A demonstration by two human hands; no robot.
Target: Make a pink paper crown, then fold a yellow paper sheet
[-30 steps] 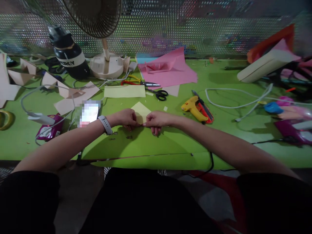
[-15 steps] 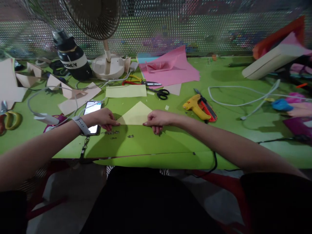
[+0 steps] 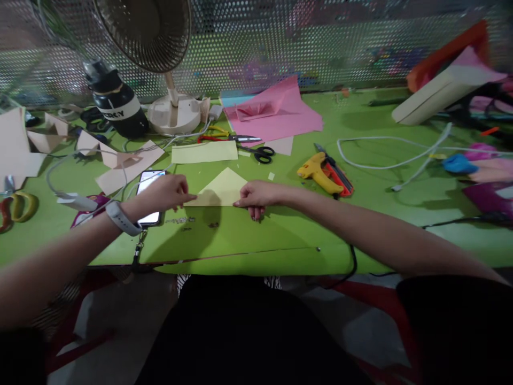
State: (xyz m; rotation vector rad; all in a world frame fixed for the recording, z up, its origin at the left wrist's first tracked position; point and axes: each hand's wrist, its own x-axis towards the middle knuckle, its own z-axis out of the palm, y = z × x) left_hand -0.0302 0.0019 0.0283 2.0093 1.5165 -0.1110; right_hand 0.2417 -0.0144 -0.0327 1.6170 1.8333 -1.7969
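A pale yellow sheet of paper (image 3: 222, 188), folded to a triangle with its point away from me, lies on the green tabletop. At its right corner my right hand (image 3: 256, 197) is closed, with thumb and fingers pinching the lower edge. My left hand (image 3: 170, 193) hovers by the left corner, its index finger stretched out just over the paper and the other fingers loosely bent. I see nothing held in it. Small shiny pieces (image 3: 181, 220) lie just below that hand. A lit phone (image 3: 150, 216) is partly hidden under my left forearm.
Behind the paper are a yellow strip (image 3: 204, 152), black-handled scissors (image 3: 263, 154) and pink paper (image 3: 280, 116). A yellow glue gun (image 3: 320, 174) lies right beside a cutter (image 3: 340, 179). A fan (image 3: 174, 115) and dark bottle (image 3: 122, 107) stand at the back left. A white cable (image 3: 377, 139) loops at right.
My left hand has lifted slightly off the paper's left corner and let go, so the corner shows. My right hand keeps its pinch. The whole view has shifted a little.
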